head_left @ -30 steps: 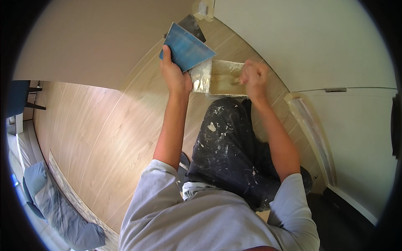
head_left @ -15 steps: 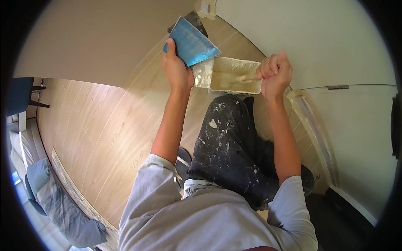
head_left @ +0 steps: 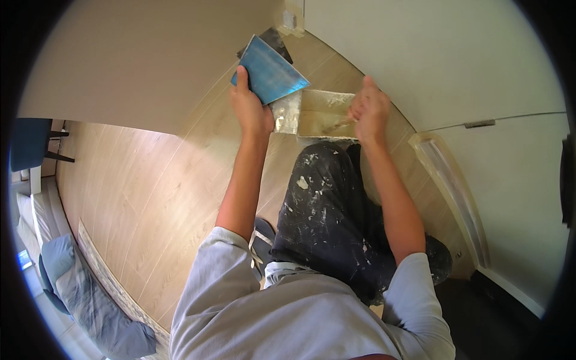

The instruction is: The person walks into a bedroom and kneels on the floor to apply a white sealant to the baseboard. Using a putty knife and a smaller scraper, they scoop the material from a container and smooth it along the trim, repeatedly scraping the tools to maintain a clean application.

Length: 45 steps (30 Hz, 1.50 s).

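My left hand [head_left: 251, 108] holds a flat blue square plate [head_left: 270, 72] by its near-left edge, thumb on top. To its right stands an open rectangular tub [head_left: 321, 123] with off-white, caked walls and a pale residue inside. A pale, smeared flat piece [head_left: 286, 114] lies against the tub's left end, partly under the blue plate. My right hand [head_left: 370, 114] is closed in a fist over the tub's right end, thumb up. Whatever its fingers grip is hidden and blurred; a pale streak shows in the tub beside them.
A dark flat sheet [head_left: 277, 43] lies beyond the blue plate on the wood-look floor [head_left: 144, 198]. Walls rise ahead and on the right, with a taped strip [head_left: 453, 192] along the right one. My paint-spotted knee [head_left: 312, 192] is just below the tub. Grey cushions [head_left: 96, 300] sit far left.
My right fist has moved left, further over the tub. The left hand, blue plate and tub sit slightly lower and further left in view.
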Each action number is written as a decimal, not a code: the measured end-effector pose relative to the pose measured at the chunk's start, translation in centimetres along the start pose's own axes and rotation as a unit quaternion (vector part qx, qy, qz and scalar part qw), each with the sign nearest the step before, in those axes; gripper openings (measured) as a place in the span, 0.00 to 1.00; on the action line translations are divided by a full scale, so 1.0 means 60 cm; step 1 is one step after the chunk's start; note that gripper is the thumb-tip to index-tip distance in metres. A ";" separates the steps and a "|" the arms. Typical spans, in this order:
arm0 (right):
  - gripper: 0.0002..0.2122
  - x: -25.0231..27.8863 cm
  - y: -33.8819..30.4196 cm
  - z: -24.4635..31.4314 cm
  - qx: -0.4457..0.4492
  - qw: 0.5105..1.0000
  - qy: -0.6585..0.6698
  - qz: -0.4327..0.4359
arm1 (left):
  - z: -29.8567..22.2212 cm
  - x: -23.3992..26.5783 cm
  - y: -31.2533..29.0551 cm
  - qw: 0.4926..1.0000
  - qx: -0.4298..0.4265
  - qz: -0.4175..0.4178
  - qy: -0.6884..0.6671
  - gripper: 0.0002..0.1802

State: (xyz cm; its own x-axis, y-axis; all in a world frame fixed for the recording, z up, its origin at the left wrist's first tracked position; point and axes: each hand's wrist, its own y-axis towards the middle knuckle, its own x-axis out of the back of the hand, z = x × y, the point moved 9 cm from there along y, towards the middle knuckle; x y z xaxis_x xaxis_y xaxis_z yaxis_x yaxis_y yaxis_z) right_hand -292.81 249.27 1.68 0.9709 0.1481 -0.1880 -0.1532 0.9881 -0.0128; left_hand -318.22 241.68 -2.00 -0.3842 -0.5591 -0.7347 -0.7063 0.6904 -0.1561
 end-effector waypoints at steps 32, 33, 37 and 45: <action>0.24 0.102 -0.185 0.495 0.248 0.952 0.175 -0.037 | -0.031 -0.135 -0.039 0.899 -0.038 0.149 0.411 0.17; 0.24 0.099 -0.188 0.502 0.255 0.950 0.178 -0.034 | -0.022 -0.132 -0.034 0.900 -0.049 0.155 0.406 0.17; 0.24 0.097 -0.198 0.513 0.272 0.942 0.197 0.014 | -0.011 -0.155 -0.055 0.897 -0.079 0.181 0.394 0.17; 0.25 0.081 -0.193 0.481 0.280 0.923 0.256 0.064 | 0.057 -0.163 -0.052 0.946 0.163 0.192 0.202 0.16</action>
State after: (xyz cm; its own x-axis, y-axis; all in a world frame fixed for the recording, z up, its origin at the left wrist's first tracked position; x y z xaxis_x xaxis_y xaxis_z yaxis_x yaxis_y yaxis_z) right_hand -281.00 239.74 29.24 0.7152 0.3670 -0.5949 -0.0017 0.8520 0.5236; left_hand -310.23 246.57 3.45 -0.8180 -0.3224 -0.4764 -0.2726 0.9465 -0.1727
